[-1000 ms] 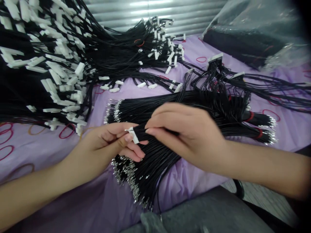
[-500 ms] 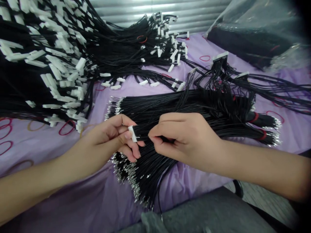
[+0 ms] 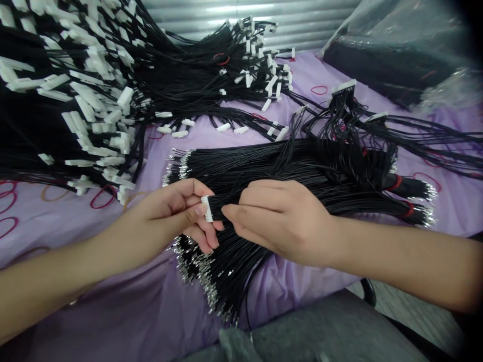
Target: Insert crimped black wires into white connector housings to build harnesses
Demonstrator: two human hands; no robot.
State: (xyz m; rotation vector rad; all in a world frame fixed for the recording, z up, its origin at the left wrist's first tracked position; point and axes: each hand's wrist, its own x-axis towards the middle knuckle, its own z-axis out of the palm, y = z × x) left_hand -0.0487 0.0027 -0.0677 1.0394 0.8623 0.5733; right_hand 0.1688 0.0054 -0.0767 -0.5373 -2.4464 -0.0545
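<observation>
Between thumb and fingers, my left hand (image 3: 181, 211) pinches a small white connector housing (image 3: 207, 209), with black wires running out of its right side. My right hand (image 3: 279, 216) is closed, its thumb and forefinger pressed together on the black wires just right of the connector. Which wire it grips is hard to make out against the dark bundle. Under both hands lies a wide bundle of loose black wires (image 3: 234, 166) with bare silver terminals (image 3: 207, 281) at the left ends.
Heaps of black wires with white connectors (image 3: 90, 105) fill the left and back. Wired connectors (image 3: 343, 86) lie at back right beside a clear plastic bag (image 3: 400, 45). Rubber bands (image 3: 103, 197) are scattered over the purple cloth (image 3: 124, 301). My lap (image 3: 332, 332) is in front.
My right hand has moved slightly left, its fingertips now closer to the connector. My left hand stays nearly in place, holding the connector.
</observation>
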